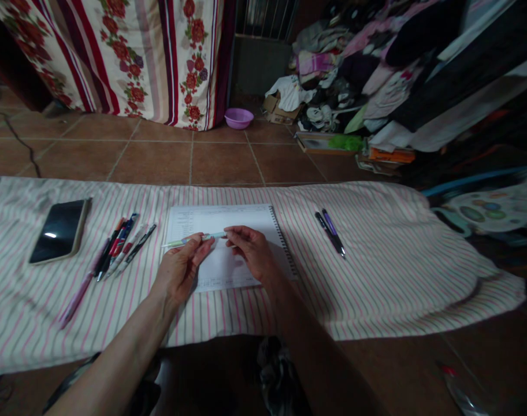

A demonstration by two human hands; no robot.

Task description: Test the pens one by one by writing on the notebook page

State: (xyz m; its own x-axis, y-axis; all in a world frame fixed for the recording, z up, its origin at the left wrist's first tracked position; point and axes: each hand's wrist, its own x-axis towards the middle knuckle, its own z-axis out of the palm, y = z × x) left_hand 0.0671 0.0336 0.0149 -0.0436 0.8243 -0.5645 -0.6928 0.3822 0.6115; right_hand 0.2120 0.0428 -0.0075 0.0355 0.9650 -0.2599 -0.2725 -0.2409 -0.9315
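Observation:
Both my hands hold a pale green pen (189, 239) level above a spiral notebook (250, 218) that lies open on a striped cloth (376, 277). My left hand (179, 268) pinches the pen's middle. My right hand (252, 249) pinches its right end. The pen's tip points left, past the page edge.
Several pens (120, 245) lie in a row left of the notebook, with a pink pen (77, 297) nearer me and a black phone (59, 230) at far left. Two dark pens (330, 232) lie to the right. Beyond are tiled floor, a purple bowl (238, 118), a clothes heap (354, 69).

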